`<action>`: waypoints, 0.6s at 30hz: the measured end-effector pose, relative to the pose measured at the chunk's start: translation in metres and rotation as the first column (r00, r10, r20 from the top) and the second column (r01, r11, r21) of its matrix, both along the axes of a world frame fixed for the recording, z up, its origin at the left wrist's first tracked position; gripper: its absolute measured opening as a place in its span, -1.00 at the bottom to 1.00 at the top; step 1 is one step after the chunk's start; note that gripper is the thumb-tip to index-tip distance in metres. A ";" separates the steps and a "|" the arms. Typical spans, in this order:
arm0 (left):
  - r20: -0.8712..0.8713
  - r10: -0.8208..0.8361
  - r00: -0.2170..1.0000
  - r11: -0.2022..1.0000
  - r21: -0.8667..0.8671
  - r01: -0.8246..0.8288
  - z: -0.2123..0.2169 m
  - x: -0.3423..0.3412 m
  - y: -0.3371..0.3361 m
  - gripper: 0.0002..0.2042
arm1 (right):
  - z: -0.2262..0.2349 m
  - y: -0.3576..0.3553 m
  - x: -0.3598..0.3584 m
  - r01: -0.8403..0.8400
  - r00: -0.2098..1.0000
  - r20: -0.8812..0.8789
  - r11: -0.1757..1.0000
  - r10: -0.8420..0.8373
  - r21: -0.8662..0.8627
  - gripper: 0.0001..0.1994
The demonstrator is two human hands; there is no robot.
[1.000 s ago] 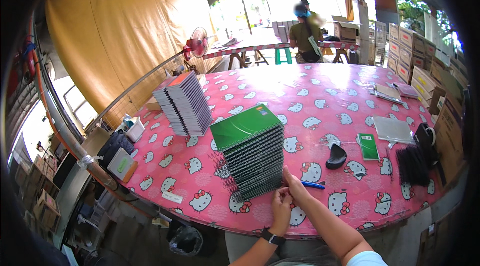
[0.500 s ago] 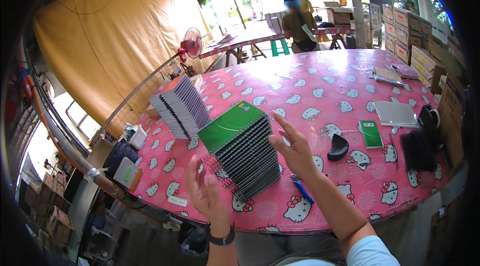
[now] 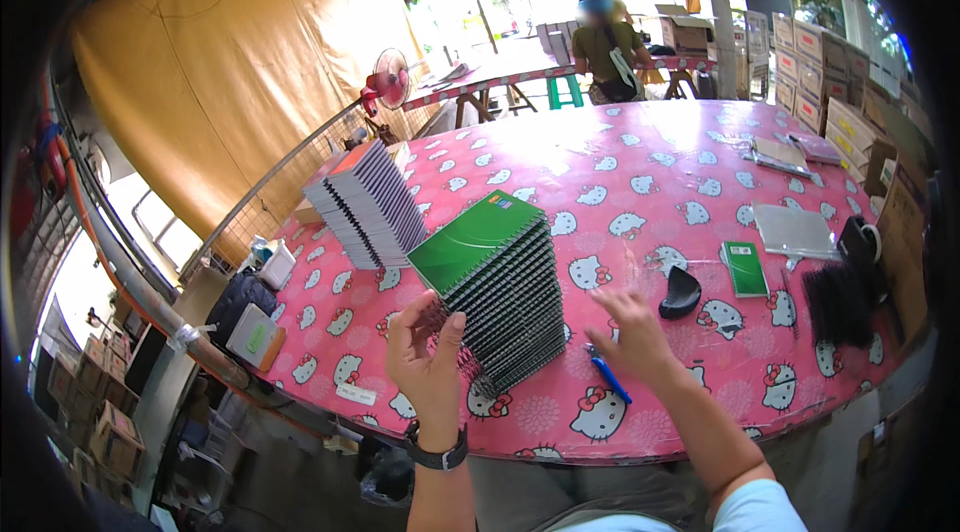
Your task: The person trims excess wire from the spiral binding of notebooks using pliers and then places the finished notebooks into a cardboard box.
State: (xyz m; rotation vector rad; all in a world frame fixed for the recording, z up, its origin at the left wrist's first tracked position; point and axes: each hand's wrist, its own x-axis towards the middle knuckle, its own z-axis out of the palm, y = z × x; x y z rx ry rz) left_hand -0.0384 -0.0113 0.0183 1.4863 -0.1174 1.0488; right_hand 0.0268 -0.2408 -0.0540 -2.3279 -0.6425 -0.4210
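Green-covered spiral notebooks (image 3: pixel 500 297) in a tall leaning stack near the desk's front edge, left hand (image 3: pixel 428 357) at its wire-bound side.
Left hand half-curled, fingers on the spirals, gripping nothing; right hand (image 3: pixel 628 330) open, hovering over a blue pen (image 3: pixel 608 379), just right of the stack. Stack looks built and being squared; second grey-edged notebook pile (image 3: pixel 368 204) sits behind. Pink cartoon-cat desk (image 3: pixel 640 172), open-sided shed, yellow tarp (image 3: pixel 230 62), cardboard boxes (image 3: pixel 830 102) at right.

Brown cardboard cartons (image 3: pixel 815 67) stand stacked along the far right edge of the pink table. An open cardboard box (image 3: pixel 684 32) sits at the far end beside a seated person. More brown cartons (image 3: pixel 105 412) are piled on the floor, lower left. A small white label (image 3: pixel 355 394) lies at the table's near edge.
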 end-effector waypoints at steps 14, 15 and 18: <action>-0.019 -0.067 0.998 0.996 -0.063 0.066 -0.002 0.003 0.001 -0.75 | -0.059 -0.032 -0.042 0.191 0.731 -0.599 0.745 0.326 0.639 -0.49; -0.025 -0.063 0.998 0.996 -0.062 0.062 -0.001 0.001 0.002 -0.74 | -0.050 -0.026 -0.044 0.162 0.693 -0.567 0.671 0.445 0.724 -0.51; 0.084 0.060 0.995 0.998 -0.009 -0.059 -0.003 0.008 0.000 -0.69 | -0.025 -0.013 -0.049 0.081 0.617 -0.471 0.544 0.631 0.835 -0.64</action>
